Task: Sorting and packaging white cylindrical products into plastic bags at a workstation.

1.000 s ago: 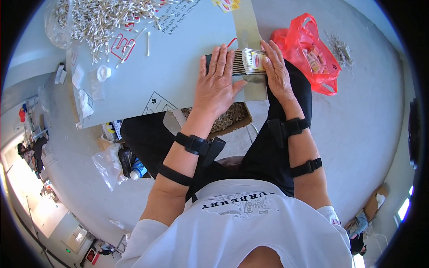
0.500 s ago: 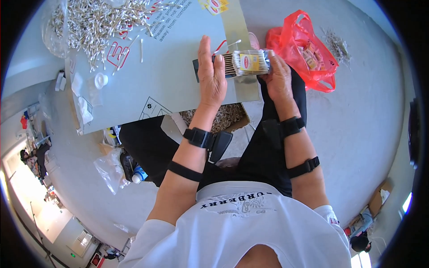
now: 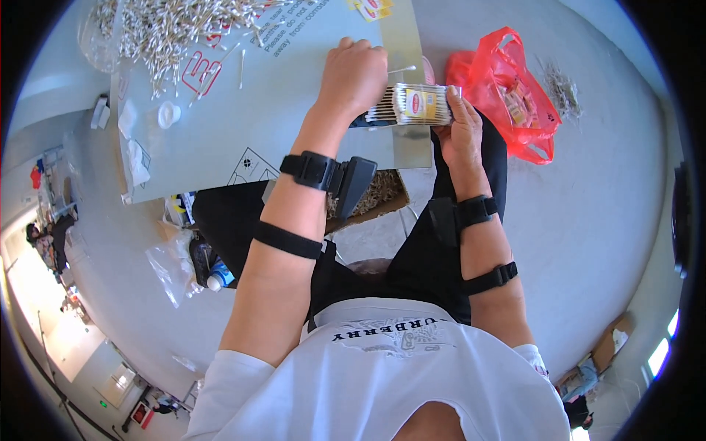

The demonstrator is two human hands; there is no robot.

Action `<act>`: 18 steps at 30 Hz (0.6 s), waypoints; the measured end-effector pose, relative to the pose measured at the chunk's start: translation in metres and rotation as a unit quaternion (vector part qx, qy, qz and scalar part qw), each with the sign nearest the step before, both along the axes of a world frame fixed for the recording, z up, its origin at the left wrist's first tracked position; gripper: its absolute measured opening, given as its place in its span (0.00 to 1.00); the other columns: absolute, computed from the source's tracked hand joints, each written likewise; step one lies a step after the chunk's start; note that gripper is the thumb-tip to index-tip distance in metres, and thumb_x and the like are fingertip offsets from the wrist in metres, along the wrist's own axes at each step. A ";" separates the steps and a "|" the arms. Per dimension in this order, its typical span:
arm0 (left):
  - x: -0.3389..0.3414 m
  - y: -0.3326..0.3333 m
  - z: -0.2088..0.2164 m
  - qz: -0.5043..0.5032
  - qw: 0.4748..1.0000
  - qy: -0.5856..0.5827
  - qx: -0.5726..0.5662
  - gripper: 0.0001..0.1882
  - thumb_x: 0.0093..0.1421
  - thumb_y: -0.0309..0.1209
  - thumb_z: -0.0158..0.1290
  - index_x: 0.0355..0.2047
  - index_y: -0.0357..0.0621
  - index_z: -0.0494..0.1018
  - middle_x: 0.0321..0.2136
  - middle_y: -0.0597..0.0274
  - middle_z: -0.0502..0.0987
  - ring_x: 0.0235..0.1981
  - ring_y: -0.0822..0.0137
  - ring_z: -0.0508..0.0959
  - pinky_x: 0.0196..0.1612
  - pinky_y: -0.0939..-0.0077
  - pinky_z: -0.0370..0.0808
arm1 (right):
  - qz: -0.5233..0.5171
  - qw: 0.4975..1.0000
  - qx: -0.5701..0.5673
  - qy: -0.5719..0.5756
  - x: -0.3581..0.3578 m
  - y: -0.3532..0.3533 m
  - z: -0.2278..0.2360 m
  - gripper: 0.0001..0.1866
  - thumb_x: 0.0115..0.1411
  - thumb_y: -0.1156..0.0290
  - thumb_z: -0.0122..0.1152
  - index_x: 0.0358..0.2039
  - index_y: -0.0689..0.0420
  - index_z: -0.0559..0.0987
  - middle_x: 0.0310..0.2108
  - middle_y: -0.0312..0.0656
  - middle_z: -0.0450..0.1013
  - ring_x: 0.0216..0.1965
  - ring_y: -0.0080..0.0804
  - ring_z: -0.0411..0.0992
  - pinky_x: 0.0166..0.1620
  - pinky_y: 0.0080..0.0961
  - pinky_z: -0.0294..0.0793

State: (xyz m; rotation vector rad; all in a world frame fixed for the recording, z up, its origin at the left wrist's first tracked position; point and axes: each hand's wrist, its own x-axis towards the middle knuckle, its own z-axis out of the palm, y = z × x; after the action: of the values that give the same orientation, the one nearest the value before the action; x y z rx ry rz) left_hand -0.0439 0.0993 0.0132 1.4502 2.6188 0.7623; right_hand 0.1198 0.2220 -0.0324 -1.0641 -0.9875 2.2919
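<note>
My right hand (image 3: 462, 128) grips the right end of a flat pack of cotton swabs (image 3: 419, 104) with a yellow label, thumb on its upper face. My left hand (image 3: 353, 77) is closed, knuckles up, at the pack's left end. Its fingertips are turned under, so what they hold, if anything, is hidden. Beneath the pack's left end shows a dark strip (image 3: 360, 121). A single cotton swab (image 3: 401, 70) lies just beyond the pack, close to my left knuckles.
A big heap of loose swabs (image 3: 173, 37) covers the table's far left. Yellow cards (image 3: 373, 7) lie at the far edge. A small white round tub (image 3: 168, 115) stands on the left. A red plastic bag (image 3: 507, 103) with packs sits right; an open carton (image 3: 371, 198) is below the table.
My left hand has gone from upright and flat with fingers extended to a closed fist, moving slightly up over the pack's left end. My right hand keeps its grip.
</note>
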 end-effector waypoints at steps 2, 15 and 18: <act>0.000 0.001 0.000 -0.006 0.999 0.031 -0.007 0.01 0.51 0.23 0.54 0.25 0.43 0.73 0.28 0.61 0.74 0.36 0.56 0.71 0.43 0.62 0.69 | -0.001 1.000 0.009 -0.011 -0.003 -0.003 0.004 0.15 0.61 0.59 0.62 0.40 0.59 0.78 0.33 0.35 0.76 0.32 0.23 0.76 0.34 0.22 0.76; -0.009 -0.042 0.001 -0.036 0.996 0.079 -0.006 0.09 0.53 0.15 0.49 0.27 0.45 0.69 0.27 0.65 0.74 0.38 0.60 0.72 0.45 0.64 0.69 | -0.016 1.000 0.005 -0.015 0.000 0.003 -0.009 0.16 0.63 0.61 0.60 0.43 0.61 0.76 0.40 0.42 0.76 0.40 0.33 0.76 0.45 0.33 0.76; -0.009 -0.040 0.002 -0.025 0.996 0.084 0.006 0.09 0.53 0.15 0.49 0.27 0.45 0.69 0.27 0.66 0.74 0.38 0.61 0.72 0.44 0.64 0.68 | -0.013 1.000 0.004 -0.020 0.000 0.004 -0.010 0.16 0.63 0.60 0.59 0.43 0.61 0.76 0.40 0.41 0.76 0.41 0.33 0.76 0.46 0.34 0.76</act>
State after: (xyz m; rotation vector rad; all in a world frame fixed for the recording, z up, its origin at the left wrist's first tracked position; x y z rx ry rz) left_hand -0.0529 0.0594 0.0152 1.6443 2.6899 0.6816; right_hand 0.1202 0.2258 -0.0419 -1.1168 -0.9905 2.2519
